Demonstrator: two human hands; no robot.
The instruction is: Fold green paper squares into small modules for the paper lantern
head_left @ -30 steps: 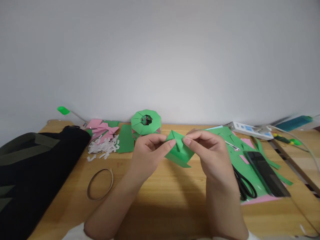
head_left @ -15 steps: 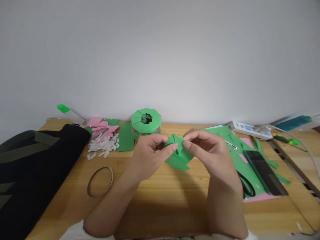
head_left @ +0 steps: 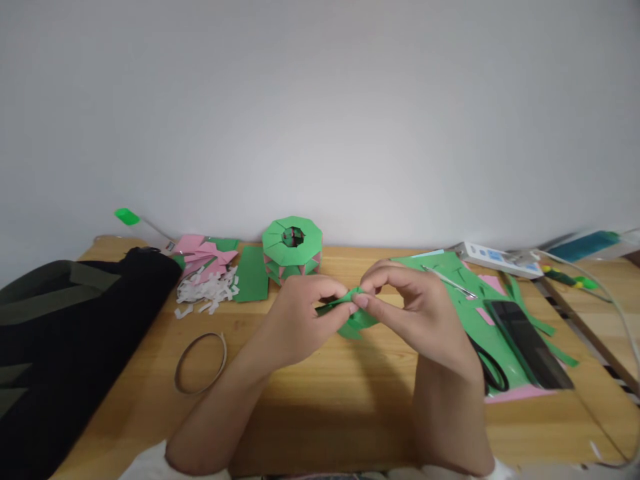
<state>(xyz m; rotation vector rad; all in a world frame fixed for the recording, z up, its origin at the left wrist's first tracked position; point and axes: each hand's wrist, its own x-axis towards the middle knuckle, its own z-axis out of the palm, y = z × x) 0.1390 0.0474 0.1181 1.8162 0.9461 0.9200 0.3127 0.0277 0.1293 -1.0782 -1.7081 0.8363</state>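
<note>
Between both hands, above the middle of the table, is a piece of folded green paper [head_left: 356,323]. My left hand [head_left: 305,320] pinches its left side between thumb and fingers. My right hand [head_left: 407,310] is closed on its upper right part, the two thumbs almost touching. Much of the paper is hidden behind the fingers. Just behind my left hand stands a round green and pink folded-paper piece [head_left: 275,244] with a hole in its top. Left of that lies a flat green paper sheet [head_left: 253,275].
Pink paper pieces [head_left: 193,245] and white paper scraps [head_left: 205,289] lie back left, near a black bag [head_left: 95,327]. A tape ring [head_left: 176,373] is front left. At right are green sheets [head_left: 465,317], tweezers [head_left: 450,283], scissors [head_left: 495,373], a phone [head_left: 527,343] and a power strip [head_left: 500,259].
The green paper has tipped, so its flat face shows less and more of it is covered by fingers. The two hands have come closer together; my right hand moved slightly left.
</note>
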